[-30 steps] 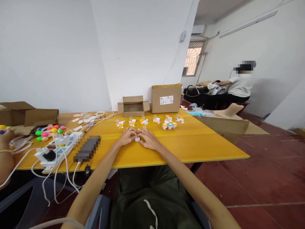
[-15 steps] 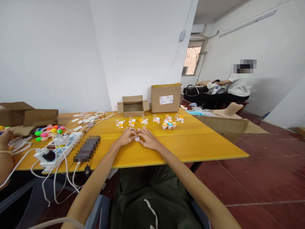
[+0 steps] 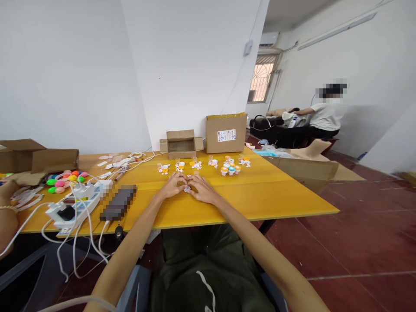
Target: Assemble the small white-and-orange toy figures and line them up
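Note:
Over the table, my left hand (image 3: 173, 186) and my right hand (image 3: 202, 190) meet with curled fingers and thumbs close together. Between them they grip a small clear-and-white plastic part (image 3: 187, 189); its exact kind is too small to tell. Just beyond my fingertips lie piles of small white and orange plastic pieces (image 3: 179, 166), several with a clear little cup beside them. To the right of my right hand stands a cluster of small round jar-like pieces (image 3: 231, 170) with orange and teal tops.
An open small carton (image 3: 181, 154) and a closed larger box (image 3: 225, 141) stand at the back. Left of me lie a dark phone (image 3: 118, 203), a power strip with cables (image 3: 89, 203) and colourful plastic eggs (image 3: 60, 183). Another person's arm (image 3: 6, 212) is at far left; someone sits far right.
My hands stay in nearly the same place, still around the small plastic part. At far left, the other person's hand has shifted slightly.

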A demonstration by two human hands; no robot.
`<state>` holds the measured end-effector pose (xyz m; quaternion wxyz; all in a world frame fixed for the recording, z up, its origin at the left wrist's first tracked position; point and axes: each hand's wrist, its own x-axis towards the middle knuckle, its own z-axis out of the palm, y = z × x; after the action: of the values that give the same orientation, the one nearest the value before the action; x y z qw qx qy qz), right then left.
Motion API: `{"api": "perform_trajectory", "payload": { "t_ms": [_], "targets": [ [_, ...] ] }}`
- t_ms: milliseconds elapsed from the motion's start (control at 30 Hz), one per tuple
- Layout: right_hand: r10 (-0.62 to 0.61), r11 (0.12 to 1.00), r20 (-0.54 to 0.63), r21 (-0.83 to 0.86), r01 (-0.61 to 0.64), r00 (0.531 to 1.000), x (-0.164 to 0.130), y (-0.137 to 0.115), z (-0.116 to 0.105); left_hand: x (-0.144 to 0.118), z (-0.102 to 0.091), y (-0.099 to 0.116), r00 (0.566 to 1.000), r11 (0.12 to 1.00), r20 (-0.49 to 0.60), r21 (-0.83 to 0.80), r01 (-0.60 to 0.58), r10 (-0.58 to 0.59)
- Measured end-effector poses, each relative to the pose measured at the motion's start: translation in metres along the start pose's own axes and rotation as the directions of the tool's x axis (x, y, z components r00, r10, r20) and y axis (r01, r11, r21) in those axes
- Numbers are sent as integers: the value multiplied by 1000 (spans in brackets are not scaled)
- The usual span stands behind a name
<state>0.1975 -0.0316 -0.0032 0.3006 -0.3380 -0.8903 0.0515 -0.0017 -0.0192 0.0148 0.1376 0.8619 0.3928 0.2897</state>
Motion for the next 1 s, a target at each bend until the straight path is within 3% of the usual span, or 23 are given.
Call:
{"api": "perform_trajectory", "payload": {
  "t_ms": [433,1000],
  "targets": [
    [27,1000,11,2,-27,1000,0,-1,-2,1,3,-3,1000,1000,-4,5,-20,20],
    [9,997,-65,-72,-14,998,-1,3,1,1,1,-4,1000,1000,2,10,-18,18]
  ]
}}
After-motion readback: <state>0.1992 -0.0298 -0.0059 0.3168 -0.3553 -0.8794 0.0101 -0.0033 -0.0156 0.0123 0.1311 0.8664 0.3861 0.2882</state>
